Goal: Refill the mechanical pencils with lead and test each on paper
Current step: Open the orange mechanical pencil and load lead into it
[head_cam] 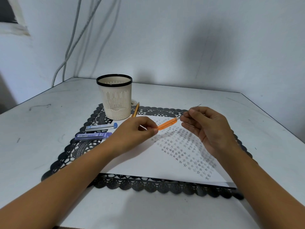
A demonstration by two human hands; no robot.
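Note:
My left hand [137, 129] grips an orange mechanical pencil [167, 123] near its lower end and holds it slanted above the paper [148, 162]. My right hand [206, 128] pinches a thin lead [198, 105] right at the pencil's upper end; the lead's tip sticks out past my fingers. The white paper carries several rows of small pencilled stars. Two lead cases lie left of the paper: a clear one with a blue cap [101, 126] and a purple one marked 2B [93, 136].
A cream slotted pen cup with a black rim [116, 96] stands at the back of a black lace mat [79, 151]. Another orange-brown pencil [135, 109] lies beside the cup. The grey table [41, 129] meets a wall behind; cables hang at the back left.

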